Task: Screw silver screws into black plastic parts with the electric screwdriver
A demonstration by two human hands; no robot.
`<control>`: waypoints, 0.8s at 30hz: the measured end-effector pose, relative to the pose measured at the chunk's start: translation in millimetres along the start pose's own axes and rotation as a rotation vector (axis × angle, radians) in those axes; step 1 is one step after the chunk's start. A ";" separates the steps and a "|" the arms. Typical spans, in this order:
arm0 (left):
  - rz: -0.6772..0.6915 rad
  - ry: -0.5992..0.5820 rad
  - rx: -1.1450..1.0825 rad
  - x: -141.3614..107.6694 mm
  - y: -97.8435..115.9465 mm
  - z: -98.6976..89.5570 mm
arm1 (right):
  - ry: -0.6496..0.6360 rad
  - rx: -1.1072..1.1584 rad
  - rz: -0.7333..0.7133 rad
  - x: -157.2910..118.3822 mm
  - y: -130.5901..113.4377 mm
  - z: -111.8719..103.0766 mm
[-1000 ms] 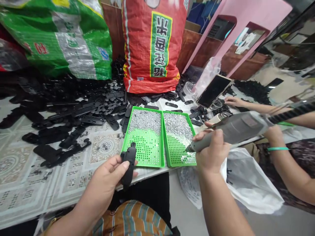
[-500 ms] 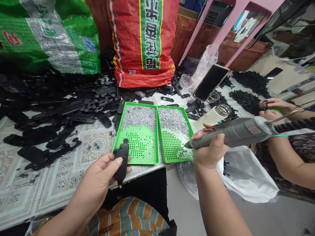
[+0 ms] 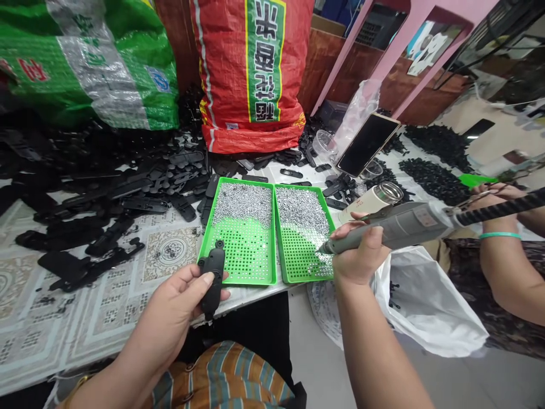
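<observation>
Pinched between the thumb and fingers of my left hand (image 3: 183, 295) is a black plastic part (image 3: 213, 278) with small round ends, held in front of the left green tray (image 3: 275, 272). My right hand (image 3: 360, 255) is wrapped round a grey electric screwdriver (image 3: 395, 227). Its tip points down-left over the screws in the lower right of the right green tray (image 3: 293, 279). Both trays have perforated beds, with many small silver screws (image 3: 242, 201) heaped at the far end and others seated in holes. Whether a screw sits on the tip is too small to tell.
Black plastic parts (image 3: 140, 193) pile up on the left and back of the table. Behind the trays stand a red sack (image 3: 230, 74) and a green sack (image 3: 128, 74). A phone (image 3: 368, 145), a flask (image 3: 374, 201), a white bag (image 3: 434, 307) and a co-worker's arm (image 3: 506, 255) are at right.
The view has shifted slightly. The screwdriver's tip stays over the right tray, with its body tilted a little differently. The co-worker's hands have moved right, showing more of a green object.
</observation>
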State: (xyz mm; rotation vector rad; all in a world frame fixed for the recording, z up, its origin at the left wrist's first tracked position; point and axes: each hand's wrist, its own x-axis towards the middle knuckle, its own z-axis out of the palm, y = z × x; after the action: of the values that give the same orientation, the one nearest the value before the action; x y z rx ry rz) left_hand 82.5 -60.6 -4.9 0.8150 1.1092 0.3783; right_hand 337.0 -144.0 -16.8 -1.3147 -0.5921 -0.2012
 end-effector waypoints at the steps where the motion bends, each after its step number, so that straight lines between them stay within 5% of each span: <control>1: 0.002 0.001 0.000 -0.2 -0.5 -0.4 | 0.003 -0.002 -0.003 0.3 -0.2 0.3; 14: -0.016 0.032 0.003 0.7 1.6 2.4 | 0.004 0.085 0.024 3.3 -4.1 1.1; 19: 0.014 0.041 0.005 0.2 2.8 6.8 | -0.010 0.247 0.079 1.0 -44.1 18.6; 24: 0.071 0.004 0.015 4.7 -0.1 6.3 | -0.282 0.515 0.226 -20.8 -89.8 51.6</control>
State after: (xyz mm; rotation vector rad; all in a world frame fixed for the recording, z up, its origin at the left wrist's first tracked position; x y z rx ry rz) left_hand 90.1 -60.1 -6.7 0.8693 1.0896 0.4312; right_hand 262.9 -122.5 55.3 -0.9006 -0.6718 0.3123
